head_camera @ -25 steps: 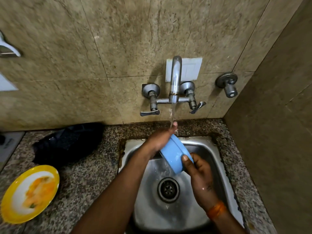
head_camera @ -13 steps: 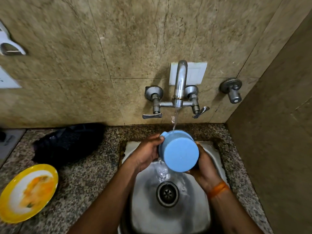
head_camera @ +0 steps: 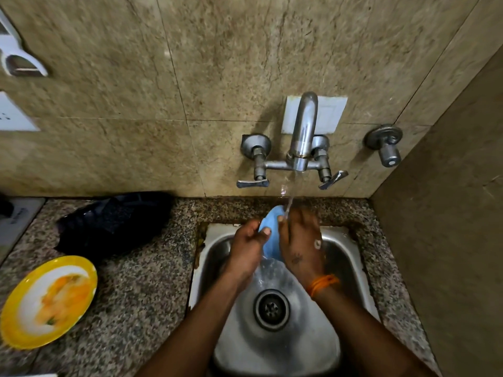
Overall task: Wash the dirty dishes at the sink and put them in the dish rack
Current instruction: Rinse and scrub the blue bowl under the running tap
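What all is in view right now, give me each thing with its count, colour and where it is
bowl: one, blue, held over the sink under the running water
sink: one, steel, set in the counter
tap: one, chrome, on the wall, water running
plate: one, yellow, food-stained, on the counter at left
bag: one, black, on the counter by the wall
left hand: grip on the bowl
right hand: on the bowl, orange wrist thread

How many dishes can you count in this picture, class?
2: a blue bowl held between both hands under the tap's water, and a dirty yellow plate on the counter at left. Others may lie out of view.
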Tool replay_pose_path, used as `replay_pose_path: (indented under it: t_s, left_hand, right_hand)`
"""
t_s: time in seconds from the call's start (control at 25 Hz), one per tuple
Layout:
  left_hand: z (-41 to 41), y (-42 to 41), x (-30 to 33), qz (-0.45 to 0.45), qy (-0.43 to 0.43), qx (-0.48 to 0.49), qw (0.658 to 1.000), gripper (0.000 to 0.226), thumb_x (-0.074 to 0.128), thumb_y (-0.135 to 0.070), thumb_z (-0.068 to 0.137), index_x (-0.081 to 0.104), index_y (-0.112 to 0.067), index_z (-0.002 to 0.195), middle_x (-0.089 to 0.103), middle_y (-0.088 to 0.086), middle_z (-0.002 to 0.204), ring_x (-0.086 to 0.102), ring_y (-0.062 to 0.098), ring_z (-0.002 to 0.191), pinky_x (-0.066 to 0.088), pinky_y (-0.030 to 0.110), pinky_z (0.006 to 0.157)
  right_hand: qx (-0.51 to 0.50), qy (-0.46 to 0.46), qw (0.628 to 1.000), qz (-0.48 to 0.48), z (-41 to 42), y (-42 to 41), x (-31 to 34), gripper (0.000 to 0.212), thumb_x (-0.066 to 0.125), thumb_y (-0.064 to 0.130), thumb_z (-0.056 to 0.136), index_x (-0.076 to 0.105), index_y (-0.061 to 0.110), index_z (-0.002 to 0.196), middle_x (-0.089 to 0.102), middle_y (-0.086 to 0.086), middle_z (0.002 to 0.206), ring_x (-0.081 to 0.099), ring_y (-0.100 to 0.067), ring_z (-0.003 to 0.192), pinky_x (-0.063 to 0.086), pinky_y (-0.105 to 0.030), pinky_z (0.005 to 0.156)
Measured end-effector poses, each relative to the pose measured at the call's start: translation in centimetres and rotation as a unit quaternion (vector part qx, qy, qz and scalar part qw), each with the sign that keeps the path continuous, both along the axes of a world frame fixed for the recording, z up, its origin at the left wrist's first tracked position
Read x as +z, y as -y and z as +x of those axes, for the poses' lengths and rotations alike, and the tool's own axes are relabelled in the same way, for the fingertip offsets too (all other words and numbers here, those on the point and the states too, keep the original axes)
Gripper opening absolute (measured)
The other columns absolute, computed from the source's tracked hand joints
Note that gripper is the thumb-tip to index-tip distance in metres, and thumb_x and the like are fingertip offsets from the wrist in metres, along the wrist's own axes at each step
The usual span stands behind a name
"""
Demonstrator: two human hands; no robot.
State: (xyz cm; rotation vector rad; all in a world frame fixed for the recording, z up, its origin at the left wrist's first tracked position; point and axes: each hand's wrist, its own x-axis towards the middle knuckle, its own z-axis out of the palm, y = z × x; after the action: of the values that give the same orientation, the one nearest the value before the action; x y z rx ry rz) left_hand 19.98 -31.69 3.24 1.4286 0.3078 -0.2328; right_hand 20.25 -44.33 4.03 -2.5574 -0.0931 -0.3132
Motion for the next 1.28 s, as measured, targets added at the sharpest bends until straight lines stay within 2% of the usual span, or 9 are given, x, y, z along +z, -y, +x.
replay_pose_path:
  t_s: [0.16,0.36,0.44,0.52,0.64,0.76,0.96,1.12,1.28]
  left_hand:
    - [0.7,0.6,0.3,-0.093,-0.049,0.099,0.99,0.024,0.055,-0.007,0.095,0.075,-0.009,0.109,0.078,0.017,0.109,0.074,0.037,0.104,0.058,0.048,0.096]
    - [0.1,0.1,0.6,-0.273,-0.13,0.153,0.941,0.029,0.05,-0.004,0.103,0.058,0.002,0.13,0.073,0.021,0.099,0.074,0.026,0.068,0.058,0.03,0.049]
    - [-1.1,0.2,0.5,-0.329,-0.133,0.141,0.924,0.031,0.05,-0.004,0.103,0.057,0.003,0.131,0.074,0.023,0.103,0.077,0.027,0.075,0.061,0.031,0.056]
    - [-1.6,0.0,-0.1,-0.339,-0.133,0.133,0.922,0.036,0.051,-0.005,0.102,0.056,0.003,0.136,0.073,0.025,0.115,0.077,0.032,0.089,0.063,0.037,0.064]
    - [-1.8,-0.3,-1.2,-0.347,-0.123,0.156,0.917,0.04,0.049,-0.007,0.102,0.053,0.006,0.14,0.069,0.028,0.124,0.074,0.033,0.094,0.065,0.037,0.069]
    - [-2.4,-0.7,-1.8,-0.347,-0.099,0.163,0.918,0.041,0.046,-0.007,0.103,0.053,0.005,0.142,0.063,0.028,0.135,0.074,0.03,0.1,0.065,0.034,0.076]
    - [-4.0,-0.7,-1.6,-0.365,-0.075,0.147,0.916,0.039,0.049,0.001,0.099,0.055,0.008,0.137,0.067,0.03,0.128,0.072,0.036,0.103,0.064,0.039,0.079]
    - [-5.0,-0.6,-2.6,-0.376,-0.058,0.176,0.908,0.051,0.052,-0.006,0.094,0.049,0.008,0.143,0.061,0.032,0.136,0.072,0.036,0.104,0.064,0.04,0.082]
    - [-4.7,-1.2,-2.4,-0.247,-0.015,0.114,0.962,0.038,0.05,-0.002,0.1,0.058,0.001,0.137,0.069,0.025,0.129,0.069,0.037,0.109,0.062,0.039,0.084]
  right_hand:
    - [0.198,0.042,0.979,-0.035,-2.8,-0.6,-1.7,0.057,0.042,0.018,0.103,0.033,0.007,0.158,0.028,-0.012,0.166,0.011,-0.031,0.158,0.022,-0.053,0.125]
    - [0.121,0.016,0.988,0.094,-3.6,0.4,-2.8,0.068,0.047,0.04,0.105,0.018,0.016,0.163,0.017,-0.003,0.17,0.015,-0.019,0.157,0.023,-0.045,0.126]
    - [0.023,-0.065,0.975,0.212,-2.2,0.9,-1.9,0.08,0.049,0.062,0.096,0.022,0.024,0.162,0.026,0.001,0.167,0.025,-0.014,0.153,0.025,-0.041,0.125]
    - [0.011,-0.122,0.975,0.183,-1.4,1.6,-1.1,0.09,0.04,0.077,0.089,0.026,0.024,0.161,0.029,-0.001,0.166,0.027,-0.016,0.152,0.024,-0.042,0.126]
    - [0.116,-0.105,0.987,0.039,-3.2,0.5,0.0,0.084,0.028,0.07,0.096,0.014,0.02,0.163,0.012,0.0,0.17,0.009,-0.012,0.156,0.011,-0.035,0.128]
    - [0.232,-0.101,0.965,0.069,-5.1,-0.5,0.3,0.07,0.029,0.061,0.103,0.009,0.028,0.162,0.003,0.01,0.17,-0.002,0.001,0.155,0.003,-0.028,0.127]
    - [0.134,-0.142,0.974,0.118,-3.0,2.1,-0.9,0.083,0.018,0.078,0.095,0.014,0.03,0.163,0.012,0.008,0.17,0.006,-0.001,0.155,0.014,-0.042,0.128]
    - [0.243,-0.046,0.969,0.024,-5.5,0.8,0.0,0.067,0.031,0.056,0.106,0.023,0.02,0.162,0.018,0.002,0.17,0.011,-0.005,0.156,0.014,-0.035,0.128]
    - [0.255,0.011,0.967,-0.005,-4.4,2.2,0.1,0.063,0.044,0.044,0.107,0.029,0.013,0.16,0.023,-0.003,0.169,0.015,-0.012,0.157,0.019,-0.038,0.127]
